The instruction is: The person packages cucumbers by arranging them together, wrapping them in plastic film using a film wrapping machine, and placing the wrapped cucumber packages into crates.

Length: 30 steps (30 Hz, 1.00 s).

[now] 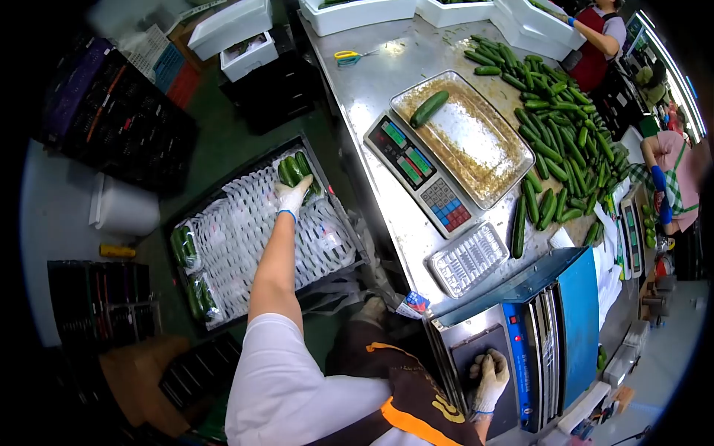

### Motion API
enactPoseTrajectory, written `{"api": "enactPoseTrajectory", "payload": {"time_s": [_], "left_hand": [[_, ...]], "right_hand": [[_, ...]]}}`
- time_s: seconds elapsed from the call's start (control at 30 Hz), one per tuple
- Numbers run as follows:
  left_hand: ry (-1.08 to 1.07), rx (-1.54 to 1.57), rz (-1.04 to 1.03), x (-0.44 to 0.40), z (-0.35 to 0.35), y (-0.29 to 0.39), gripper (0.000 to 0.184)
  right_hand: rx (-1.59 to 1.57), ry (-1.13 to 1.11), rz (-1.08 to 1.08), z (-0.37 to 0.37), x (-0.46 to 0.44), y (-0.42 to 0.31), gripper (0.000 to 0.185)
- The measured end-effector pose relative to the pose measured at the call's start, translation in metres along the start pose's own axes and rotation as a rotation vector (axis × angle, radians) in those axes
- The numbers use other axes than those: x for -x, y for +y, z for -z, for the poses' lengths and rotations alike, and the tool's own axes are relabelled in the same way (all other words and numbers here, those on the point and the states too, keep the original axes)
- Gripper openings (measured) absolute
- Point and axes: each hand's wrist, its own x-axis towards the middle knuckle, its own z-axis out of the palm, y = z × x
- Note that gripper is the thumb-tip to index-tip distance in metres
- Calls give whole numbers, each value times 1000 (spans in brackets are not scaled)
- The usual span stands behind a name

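My left hand [292, 195], in a whitish glove, is closed on a pack of cucumbers [291, 171] at the upper right corner of a black crate [357, 245] lined with white netting [253, 223]. Two more cucumber packs [184, 247] lie along the crate's left side. My right hand [491, 377], also gloved, rests with curled fingers over the dark plate of the blue wrapping machine [573, 327]; whether anything is between those fingers is too small to tell.
On the metal table [372, 82] are a scale [420, 175] with one cucumber in its tray [483, 141], a cucumber heap [565, 134], clear plastic trays [468, 259] and yellow scissors [347, 56]. Stacked crates [111, 111] stand left. Other people work at the right.
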Motion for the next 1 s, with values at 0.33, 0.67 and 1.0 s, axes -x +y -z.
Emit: {"api": "enactPoseTrajectory", "payload": {"time_s": [0.33, 0.67, 1.0], "left_hand": [[211, -533, -106, 23, -10, 26, 122], [217, -487, -109, 4, -33, 14, 70], [-132, 5, -798, 258, -94, 131, 60]], "right_hand": [[41, 11, 26, -3, 4, 3, 17], [2, -151, -98, 25, 28, -17, 28], [-153, 78, 54, 173, 69, 18, 26]]}}
